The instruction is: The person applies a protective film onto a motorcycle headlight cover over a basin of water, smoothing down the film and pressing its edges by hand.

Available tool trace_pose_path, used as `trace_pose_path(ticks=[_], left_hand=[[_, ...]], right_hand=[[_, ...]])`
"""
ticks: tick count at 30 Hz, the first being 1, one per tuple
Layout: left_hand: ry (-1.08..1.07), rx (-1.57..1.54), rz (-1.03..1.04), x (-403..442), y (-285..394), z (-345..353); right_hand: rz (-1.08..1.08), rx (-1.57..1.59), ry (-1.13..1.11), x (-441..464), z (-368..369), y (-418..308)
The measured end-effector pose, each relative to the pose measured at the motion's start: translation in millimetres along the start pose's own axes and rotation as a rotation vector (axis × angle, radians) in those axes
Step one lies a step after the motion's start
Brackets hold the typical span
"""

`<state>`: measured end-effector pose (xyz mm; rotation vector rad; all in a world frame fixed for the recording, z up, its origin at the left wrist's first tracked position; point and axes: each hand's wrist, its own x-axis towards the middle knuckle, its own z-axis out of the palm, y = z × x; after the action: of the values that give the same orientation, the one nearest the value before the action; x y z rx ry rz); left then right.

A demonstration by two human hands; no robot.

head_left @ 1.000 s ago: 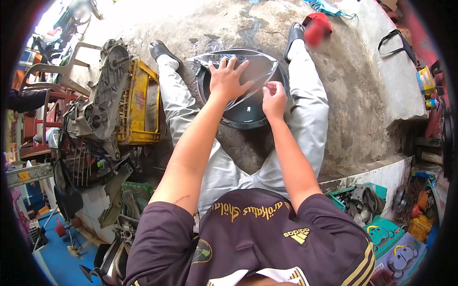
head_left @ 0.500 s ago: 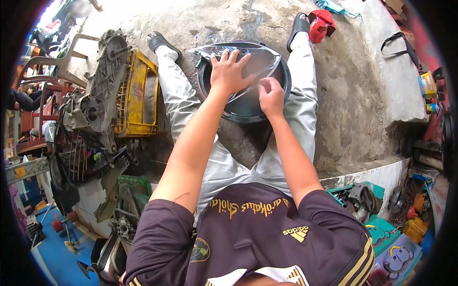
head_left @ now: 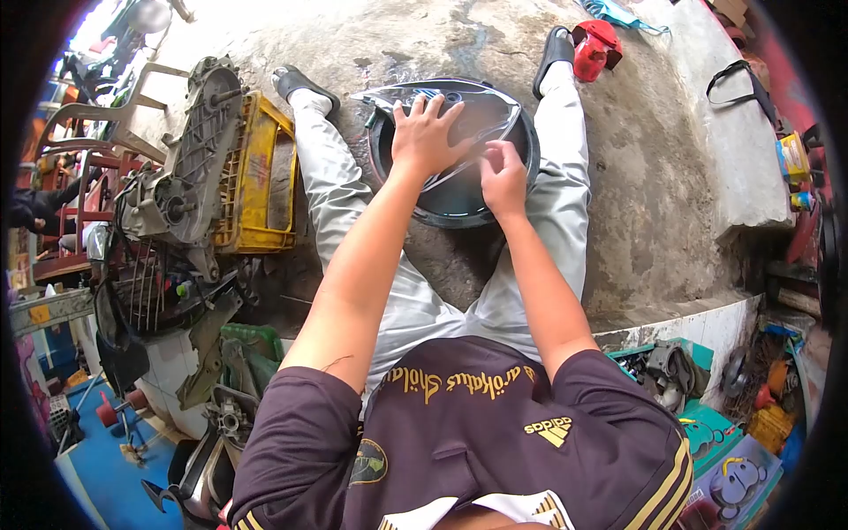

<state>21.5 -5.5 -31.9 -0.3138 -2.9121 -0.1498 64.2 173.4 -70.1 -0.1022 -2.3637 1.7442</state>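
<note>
A glossy, see-through dark panel [head_left: 488,104] with a pointed left corner and a pale edge lies across a round black tub [head_left: 442,219] between my legs. My left hand [head_left: 426,141] rests flat on the panel with its fingers spread. At the panel's lower right edge, my right hand [head_left: 504,179] has curled fingers, with thumb and forefinger pinched together. Whatever the pinch holds, if anything, is too small to make out. A blue-and-white striped mark [head_left: 427,93] shows near my left fingertips. The inside of the tub is mostly hidden.
To the left, a large metal engine casing [head_left: 199,150] leans by a yellow crate [head_left: 269,177]. A red plastic part [head_left: 595,50] lies by my right foot. A concrete ledge [head_left: 720,168] runs along the right. Toolboxes [head_left: 738,477] and machine parts sit behind at lower right.
My left hand stays flat on the panel. My right fingers have shifted very slightly at the panel's edge. The whole view has moved a little.
</note>
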Motion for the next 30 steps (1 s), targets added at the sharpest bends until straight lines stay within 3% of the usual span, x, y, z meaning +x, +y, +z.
trace_pose_path(ticks=[2,6,10,12,15,20,22,24,26,28,30], left_hand=[[0.002,0.004,0.001,-0.2,0.1,0.1],[0.005,-0.015,0.023,0.0,-1.7,2.2],[0.011,-0.005,0.005,0.3,-0.2,0.4],[0.009,-0.003,0.002,-1.3,0.7,0.7],[0.005,-0.001,0.005,0.9,-0.3,0.0],[-0.005,0.001,0.003,0.5,0.4,-1.5],[0.002,0.006,0.006,-0.5,-0.6,1.2],[0.012,0.01,0.008,0.2,-0.8,1.6],[0.017,0.017,0.012,-0.3,-0.2,0.3],[0.014,0.013,0.01,-0.5,-0.5,0.4],[0.014,0.009,0.014,0.6,-0.9,-0.4]], right_hand=[[-0.105,-0.048,-0.092,-2.7,-2.5,-3.0],[0.04,0.092,0.017,5.7,2.3,2.7],[-0.14,-0.107,0.011,1.7,2.0,9.1],[-0.089,-0.044,0.067,4.9,4.2,9.9],[-0.225,-0.147,-0.053,-2.3,-1.6,-4.1],[-0.07,-0.031,0.064,1.4,3.8,-1.0],[-0.3,-0.124,-0.028,-2.9,1.5,-4.1],[-0.263,-0.097,-0.086,0.7,0.1,0.2],[0.013,-0.054,0.103,9.6,3.8,8.8],[0.005,-0.071,0.118,5.4,4.6,3.8],[-0.275,-0.12,-0.091,-1.6,2.4,2.4]])
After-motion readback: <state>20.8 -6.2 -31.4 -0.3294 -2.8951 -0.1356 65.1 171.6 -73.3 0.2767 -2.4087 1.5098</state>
